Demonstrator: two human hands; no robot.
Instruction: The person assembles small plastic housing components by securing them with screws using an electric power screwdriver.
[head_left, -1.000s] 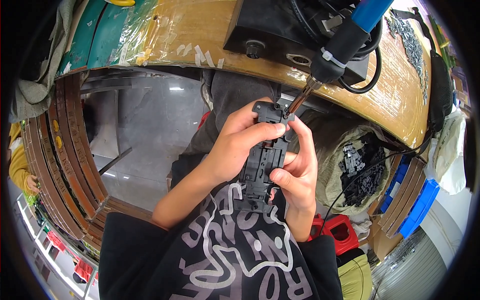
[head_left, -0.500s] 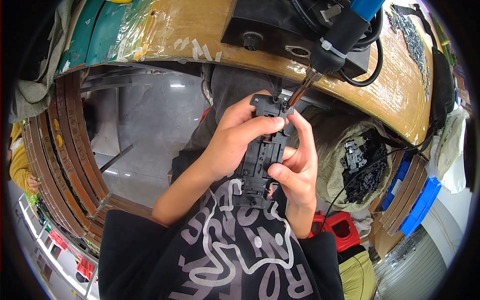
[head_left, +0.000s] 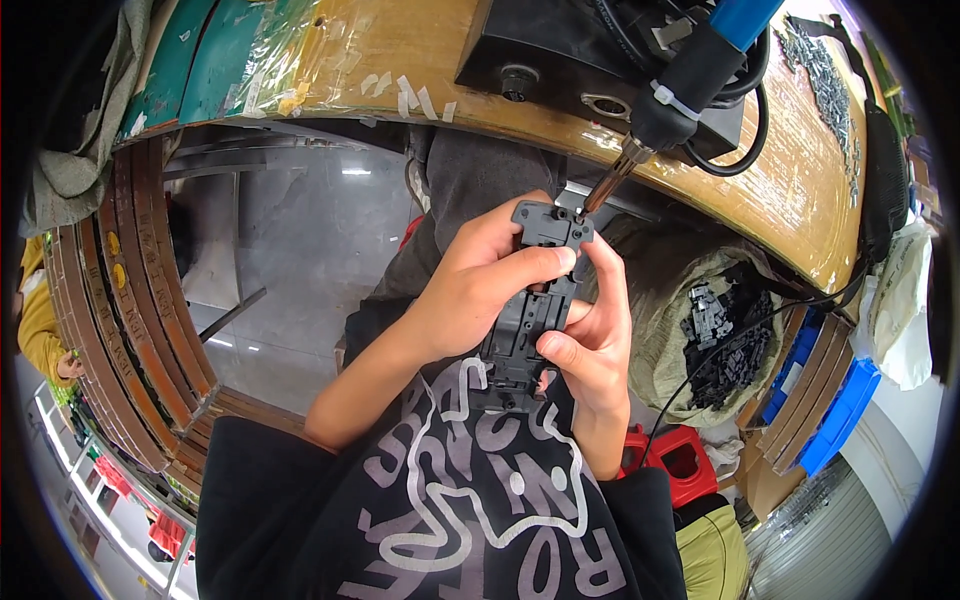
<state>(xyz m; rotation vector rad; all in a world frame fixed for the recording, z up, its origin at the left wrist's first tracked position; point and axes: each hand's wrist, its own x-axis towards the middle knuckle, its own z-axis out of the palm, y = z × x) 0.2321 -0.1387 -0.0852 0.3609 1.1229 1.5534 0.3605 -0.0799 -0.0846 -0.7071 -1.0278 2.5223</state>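
Both my hands hold a long black plastic chassis [head_left: 535, 320] upright in front of my chest. My left hand [head_left: 470, 280] grips its left side, the thumb pressed across the upper face. On the right side, my right hand [head_left: 595, 345] wraps round it, thumb against the lower half and index finger up near the top corner. A soldering iron [head_left: 662, 115] with a copper-coloured tip and blue-ended handle points down from the upper right. Its tip meets or almost meets the chassis's top right corner; contact cannot be made out for certain.
A black box [head_left: 590, 75] with a knob stands on the wooden bench [head_left: 330, 75]. Small dark parts [head_left: 825, 80] lie at its right end. To my right are a sack [head_left: 660, 350] of black parts, a red stool [head_left: 690, 465] and blue bins [head_left: 840, 415]. Stacked brown boards [head_left: 140, 300] stand left.
The chassis's top end has come slightly lower and to the right, tilting under the iron's tip. Both hands keep their grip. The whole view has shifted a little.
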